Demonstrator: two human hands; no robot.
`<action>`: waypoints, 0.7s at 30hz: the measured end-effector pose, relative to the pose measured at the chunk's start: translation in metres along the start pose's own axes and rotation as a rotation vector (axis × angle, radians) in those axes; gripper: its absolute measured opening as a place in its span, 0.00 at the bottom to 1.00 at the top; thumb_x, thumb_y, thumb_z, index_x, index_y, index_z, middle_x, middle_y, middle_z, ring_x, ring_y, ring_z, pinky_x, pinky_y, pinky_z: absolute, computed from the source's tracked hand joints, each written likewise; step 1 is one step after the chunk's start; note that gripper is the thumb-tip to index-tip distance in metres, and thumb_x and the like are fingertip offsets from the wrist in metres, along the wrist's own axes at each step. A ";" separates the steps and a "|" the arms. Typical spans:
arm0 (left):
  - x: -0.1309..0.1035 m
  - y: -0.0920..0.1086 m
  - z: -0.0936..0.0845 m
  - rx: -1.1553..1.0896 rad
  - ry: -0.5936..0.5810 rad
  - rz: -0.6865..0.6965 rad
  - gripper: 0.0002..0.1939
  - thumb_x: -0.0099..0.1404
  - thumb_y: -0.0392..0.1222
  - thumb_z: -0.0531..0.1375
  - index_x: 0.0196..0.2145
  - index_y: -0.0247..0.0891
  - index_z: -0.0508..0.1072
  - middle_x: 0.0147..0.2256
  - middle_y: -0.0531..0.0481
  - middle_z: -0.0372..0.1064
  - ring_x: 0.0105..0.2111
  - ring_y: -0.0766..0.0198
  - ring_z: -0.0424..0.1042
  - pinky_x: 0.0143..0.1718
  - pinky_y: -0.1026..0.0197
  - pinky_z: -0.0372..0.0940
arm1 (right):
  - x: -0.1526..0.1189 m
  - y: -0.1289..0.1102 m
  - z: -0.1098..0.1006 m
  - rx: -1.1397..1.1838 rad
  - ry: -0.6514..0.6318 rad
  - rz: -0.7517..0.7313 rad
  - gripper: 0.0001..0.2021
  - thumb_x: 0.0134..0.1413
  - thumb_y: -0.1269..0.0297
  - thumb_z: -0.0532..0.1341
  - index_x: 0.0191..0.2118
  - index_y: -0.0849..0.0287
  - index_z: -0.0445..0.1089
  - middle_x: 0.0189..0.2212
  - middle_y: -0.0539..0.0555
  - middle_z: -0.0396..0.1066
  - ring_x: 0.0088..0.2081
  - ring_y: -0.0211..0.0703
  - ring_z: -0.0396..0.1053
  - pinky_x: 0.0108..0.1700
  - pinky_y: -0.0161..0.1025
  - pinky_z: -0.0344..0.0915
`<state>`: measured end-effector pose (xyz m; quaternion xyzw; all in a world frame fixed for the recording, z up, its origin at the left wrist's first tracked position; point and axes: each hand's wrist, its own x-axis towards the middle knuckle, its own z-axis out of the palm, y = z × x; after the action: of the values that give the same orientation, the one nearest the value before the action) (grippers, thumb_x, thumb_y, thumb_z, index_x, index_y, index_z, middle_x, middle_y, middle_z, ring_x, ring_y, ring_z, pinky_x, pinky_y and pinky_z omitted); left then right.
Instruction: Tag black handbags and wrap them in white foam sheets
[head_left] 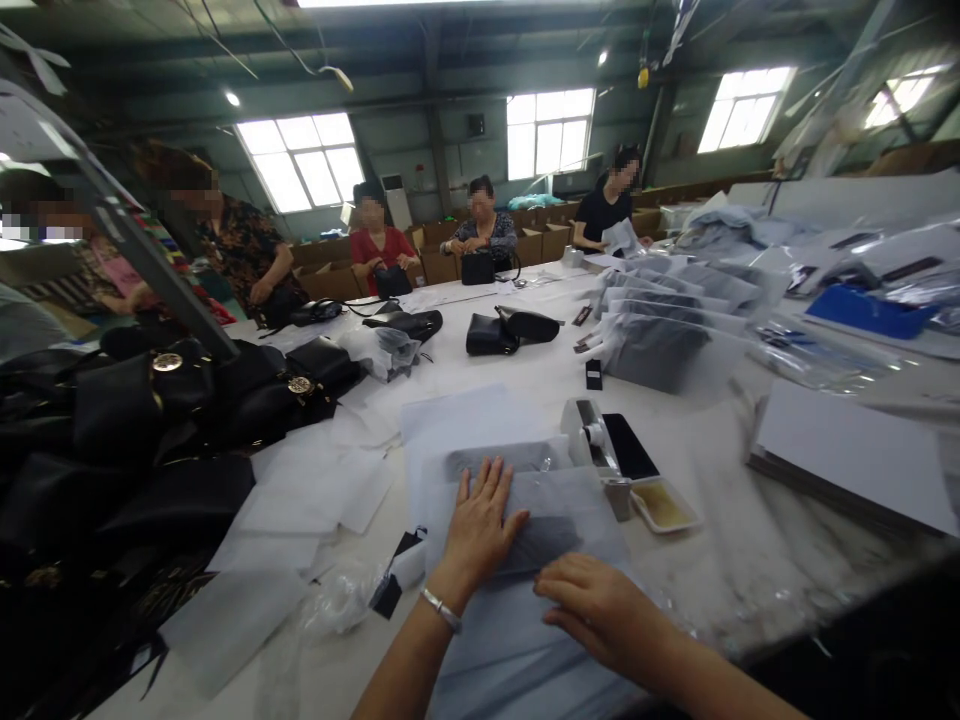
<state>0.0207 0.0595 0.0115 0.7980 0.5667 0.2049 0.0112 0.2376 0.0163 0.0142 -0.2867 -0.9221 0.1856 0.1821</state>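
Observation:
A frosted plastic bag [585,490] lies on the table in front of me, with a dark flat item showing through it. My left hand [484,515] rests palm down on this bag, fingers stretched out and a little spread. Close to the bag's lower right part, my right hand [589,610] has its fingers curled onto the plastic. Its fingertips are partly hidden, so how much plastic they hold is hard to see. Under and beyond the bag are white sheets [442,415]. More frosted plastic [510,670] lies between my forearms.
Black handbags [112,400] are heaped at left beside loose paper sheets [292,490]. A tape dispenser [585,430], phone [630,445] and small dish [664,505] stand right. Bagged goods [660,330] and a white stack [855,450] lie farther right. Several co-workers [480,235] work across the table.

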 end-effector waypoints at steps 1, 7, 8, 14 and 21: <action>0.002 -0.001 0.005 -0.016 -0.033 -0.011 0.32 0.69 0.51 0.54 0.65 0.36 0.55 0.67 0.41 0.47 0.67 0.49 0.45 0.66 0.35 0.43 | 0.005 0.004 -0.001 -0.047 0.064 -0.016 0.13 0.62 0.67 0.58 0.51 0.58 0.71 0.48 0.58 0.74 0.52 0.47 0.69 0.57 0.45 0.62; 0.012 -0.017 0.002 -0.363 -0.015 -0.148 0.23 0.71 0.47 0.50 0.61 0.41 0.63 0.65 0.47 0.54 0.66 0.56 0.50 0.67 0.42 0.44 | 0.035 0.035 0.017 -0.300 0.082 -0.060 0.44 0.44 0.68 0.71 0.67 0.61 0.52 0.67 0.62 0.50 0.68 0.60 0.44 0.67 0.59 0.46; 0.012 -0.021 -0.004 -0.372 0.006 -0.180 0.24 0.73 0.48 0.46 0.62 0.40 0.62 0.64 0.46 0.56 0.65 0.58 0.52 0.66 0.45 0.48 | 0.039 0.039 0.021 -0.310 0.064 -0.046 0.47 0.41 0.68 0.73 0.67 0.61 0.51 0.68 0.62 0.47 0.68 0.60 0.42 0.67 0.59 0.45; -0.009 -0.039 -0.048 -0.543 0.289 -0.503 0.26 0.73 0.54 0.45 0.60 0.39 0.65 0.61 0.45 0.63 0.62 0.59 0.60 0.64 0.50 0.55 | 0.064 0.042 0.003 -0.281 -0.036 -0.027 0.47 0.40 0.75 0.69 0.68 0.56 0.51 0.69 0.61 0.44 0.68 0.61 0.42 0.67 0.57 0.46; -0.018 -0.042 -0.051 -0.512 0.303 -0.584 0.26 0.72 0.54 0.46 0.64 0.43 0.58 0.65 0.47 0.54 0.66 0.58 0.51 0.66 0.48 0.48 | 0.137 0.064 -0.085 -0.226 0.069 -0.019 0.33 0.54 0.64 0.62 0.65 0.56 0.56 0.63 0.60 0.59 0.65 0.57 0.53 0.66 0.56 0.47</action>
<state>-0.0398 0.0472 0.0422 0.5362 0.6950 0.4425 0.1835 0.1995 0.1673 0.0907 -0.3025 -0.9331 0.0690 0.1819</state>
